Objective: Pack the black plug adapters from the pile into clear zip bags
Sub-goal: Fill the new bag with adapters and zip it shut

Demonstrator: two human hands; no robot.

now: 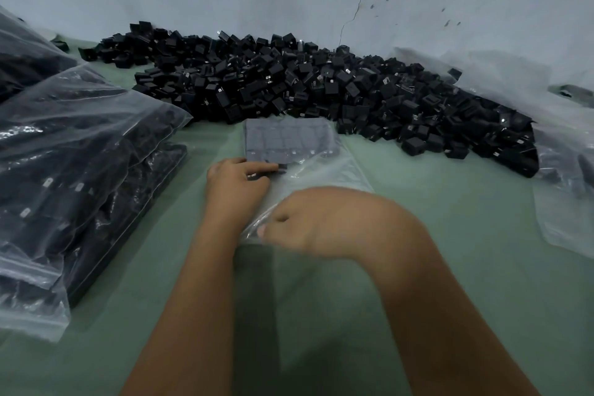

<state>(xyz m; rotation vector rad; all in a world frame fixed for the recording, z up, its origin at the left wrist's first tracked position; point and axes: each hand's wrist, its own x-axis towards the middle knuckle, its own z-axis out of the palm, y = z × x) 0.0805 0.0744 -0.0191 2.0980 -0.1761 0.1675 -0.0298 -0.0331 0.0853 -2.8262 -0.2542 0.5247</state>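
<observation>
Your right hand [324,222] is pinching the zip bag [308,167] mouth, fingers curled. Your left hand [238,180] is gripping an adapter [279,168] at the bag opening, below the pile [289,83]. Risk: film buckling, seated rows shifting.

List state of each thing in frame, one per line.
Zip bag: flat on table, partly filled, mouth toward the person.
Left hand: pushing adapter at bag.
Right hand: grip on bag's near edge.
Adapter pile: loose, unpacked.
Filled bags: stacked at left.
</observation>
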